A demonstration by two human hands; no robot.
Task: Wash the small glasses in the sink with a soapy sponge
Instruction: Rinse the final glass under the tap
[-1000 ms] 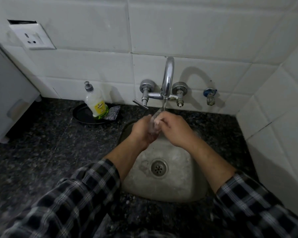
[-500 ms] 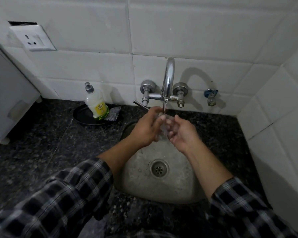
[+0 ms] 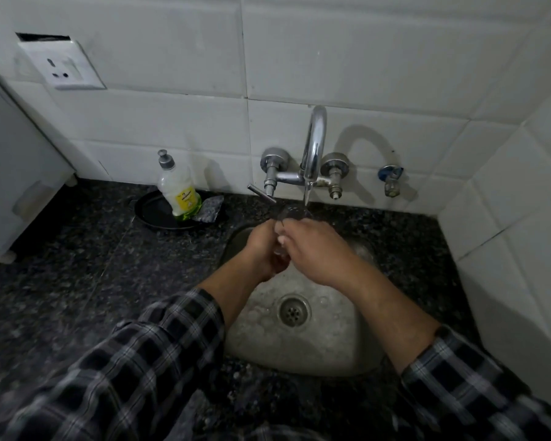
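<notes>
A small clear glass (image 3: 291, 214) is held upright under the running chrome tap (image 3: 312, 154), over the back of the steel sink (image 3: 331, 345). My left hand (image 3: 261, 249) grips the glass from the left, fingers curled around its lower part. My right hand (image 3: 315, 249) lies over the glass from the right, fingers wrapped on its side. Only the rim of the glass shows above my fingers. A thin stream of water falls into it. The dark scrub sponge (image 3: 209, 210) lies on a black dish (image 3: 153, 211) left of the sink.
A dish soap bottle (image 3: 177, 189) stands on the black dish. Dark granite counter (image 3: 77, 281) surrounds the sink. A white appliance (image 3: 10, 173) stands at the far left; a wall socket (image 3: 61, 66) sits above it. White tiled wall closes the right side.
Both hands have closed again around the glass and raised it toward the spout. Half a second ago my right hand was more open beside the glass.
</notes>
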